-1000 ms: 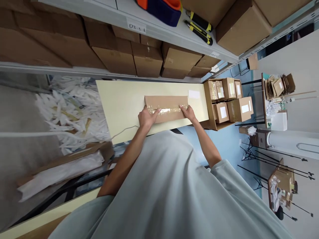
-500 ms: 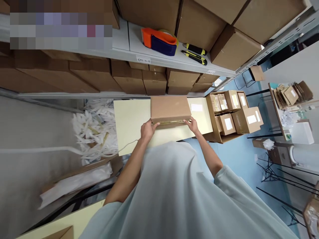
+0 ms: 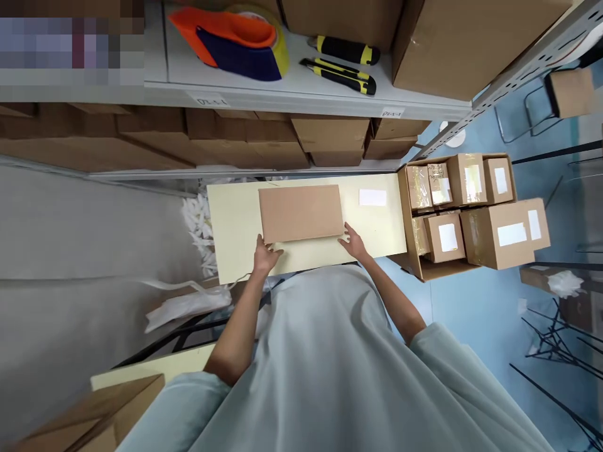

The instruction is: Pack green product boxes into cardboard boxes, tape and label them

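A closed brown cardboard box [image 3: 301,213] lies on the pale yellow table [image 3: 235,251], its plain face up. Close to its lower left corner is my left hand [image 3: 266,256], thumb and fingers spread. My right hand [image 3: 353,243] is at the lower right corner, fingers apart. Both hands are nearest the box; whether the fingertips touch it is hard to make out. To the right of the box, a white label [image 3: 372,198] lies flat on the table.
A large open carton [image 3: 414,263] holding several labelled boxes stands right of the table. Above, a grey shelf [image 3: 292,94] carries an orange-and-blue tape dispenser [image 3: 240,47], two utility knives [image 3: 346,66] and boxes. White paper scraps [image 3: 198,232] lie at the left.
The box now shows its plain face up; the taped side facing me is out of sight. My hands have gone from gripping its edge to spread fingers. The head view has shifted.
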`<state>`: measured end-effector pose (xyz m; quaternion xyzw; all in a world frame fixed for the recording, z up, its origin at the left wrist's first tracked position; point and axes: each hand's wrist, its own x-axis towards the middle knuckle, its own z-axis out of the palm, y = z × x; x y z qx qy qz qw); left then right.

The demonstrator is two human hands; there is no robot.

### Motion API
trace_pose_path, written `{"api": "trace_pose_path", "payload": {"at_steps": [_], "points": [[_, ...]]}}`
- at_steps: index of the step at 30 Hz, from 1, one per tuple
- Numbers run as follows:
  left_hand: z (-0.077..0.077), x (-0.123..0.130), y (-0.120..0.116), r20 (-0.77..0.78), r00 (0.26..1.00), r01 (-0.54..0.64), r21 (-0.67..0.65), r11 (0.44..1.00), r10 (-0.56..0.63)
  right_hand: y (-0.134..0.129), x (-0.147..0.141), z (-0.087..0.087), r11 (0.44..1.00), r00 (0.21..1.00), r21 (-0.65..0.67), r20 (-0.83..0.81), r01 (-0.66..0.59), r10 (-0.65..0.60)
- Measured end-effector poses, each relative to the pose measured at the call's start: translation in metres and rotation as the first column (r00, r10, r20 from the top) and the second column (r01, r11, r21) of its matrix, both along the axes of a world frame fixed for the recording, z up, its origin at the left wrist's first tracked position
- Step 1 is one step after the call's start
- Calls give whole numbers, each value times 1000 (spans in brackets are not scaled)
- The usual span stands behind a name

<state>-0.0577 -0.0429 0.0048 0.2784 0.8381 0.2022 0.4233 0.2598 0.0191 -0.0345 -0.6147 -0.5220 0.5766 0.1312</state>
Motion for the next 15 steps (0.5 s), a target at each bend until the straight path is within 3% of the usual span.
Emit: {"api": "trace_pose_path", "payload": {"at_steps": [3,7,15], "points": [[-5,8,6,32,979,-200,26,979,199,10,6,-2,999,999,-39,-29,-36,35],[-17,16,14,33,937,-349,58,935,348,28,9,-4,988,983,-29,-107,-152,148],[-30,18,18,131,859,-510,136,849,495,42,11,-11,967,962,-6,-106,-255,253]]}}
